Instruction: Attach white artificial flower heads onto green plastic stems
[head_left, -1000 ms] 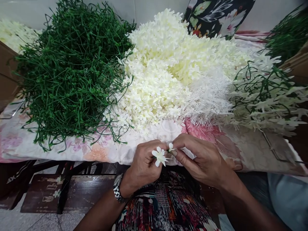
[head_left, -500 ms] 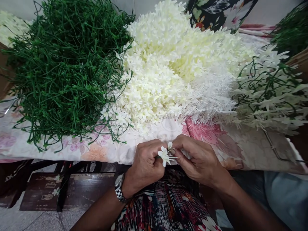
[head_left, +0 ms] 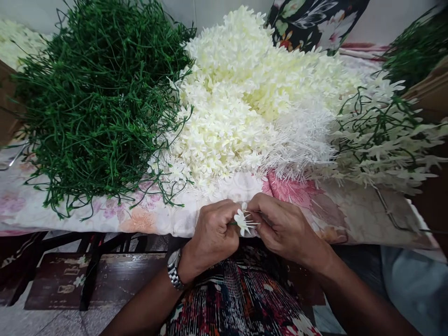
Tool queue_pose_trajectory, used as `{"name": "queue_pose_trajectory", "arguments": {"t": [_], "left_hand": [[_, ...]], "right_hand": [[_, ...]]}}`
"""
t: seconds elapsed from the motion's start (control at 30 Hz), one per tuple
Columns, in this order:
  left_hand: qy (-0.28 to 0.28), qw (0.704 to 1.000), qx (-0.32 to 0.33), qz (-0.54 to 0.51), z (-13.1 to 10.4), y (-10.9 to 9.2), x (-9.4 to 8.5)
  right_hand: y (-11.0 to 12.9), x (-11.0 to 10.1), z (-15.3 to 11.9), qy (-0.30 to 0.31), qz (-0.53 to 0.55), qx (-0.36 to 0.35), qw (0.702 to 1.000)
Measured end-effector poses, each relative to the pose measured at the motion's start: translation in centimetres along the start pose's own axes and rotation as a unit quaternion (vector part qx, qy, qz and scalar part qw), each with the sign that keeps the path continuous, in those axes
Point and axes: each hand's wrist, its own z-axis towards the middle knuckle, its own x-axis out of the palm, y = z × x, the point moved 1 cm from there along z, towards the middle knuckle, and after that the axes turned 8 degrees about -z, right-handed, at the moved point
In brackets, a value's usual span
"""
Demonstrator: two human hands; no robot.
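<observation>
My left hand (head_left: 217, 233), with a metal watch on its wrist, is closed around the green stem of an artificial flower; only a bit of that stem shows. The white flower (head_left: 241, 221) pokes out between my two hands, its thin stamens pointing right. Thumb and forefinger of my right hand (head_left: 285, 228) pinch a fine white strand beside a second small white blossom (head_left: 244, 206). Beyond my hands lie a heap of white blossoms (head_left: 224, 121) and a bundle of white stamens (head_left: 303, 144).
A large pile of green plastic stems (head_left: 101, 102) stands at the left. Assembled white flower sprays (head_left: 388, 140) hang over the right end of the flowered cloth (head_left: 140, 219). A dark wooden bench (head_left: 129, 280) is below the table edge.
The fingers of my right hand have drawn closer to the flower, and the blossom has turned slightly. The camera view has shifted a little. My left hand keeps its grip.
</observation>
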Motion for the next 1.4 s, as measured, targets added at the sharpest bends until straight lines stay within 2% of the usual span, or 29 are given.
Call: {"name": "queue_pose_trajectory", "arguments": {"t": [0.17,0.27,0.43,0.63,1.0,1.4], "left_hand": [[-0.024,0.992,-0.067,-0.103,0.0,0.0,-0.7],[-0.032,0.988,-0.086,-0.125,0.1,-0.2,-1.0],[-0.030,0.990,-0.069,-0.123,0.4,-0.4,-1.1],[-0.022,0.988,-0.050,-0.143,0.1,-0.1,-0.9],[-0.009,0.989,-0.037,-0.141,0.1,-0.2,-0.8],[-0.020,0.990,-0.031,-0.135,-0.1,-0.2,-0.5]], "right_hand": [[-0.2,-0.2,-0.4,-0.017,0.070,0.061,0.996],[-0.1,-0.6,-0.6,-0.021,0.088,0.073,0.993],[0.1,-1.0,-0.8,-0.040,0.149,0.090,0.984],[0.3,-0.4,-0.3,-0.052,0.145,0.063,0.986],[-0.1,0.8,-0.6,0.011,0.298,0.169,0.939],[-0.5,1.3,-0.4,0.029,0.314,0.158,0.936]]}}
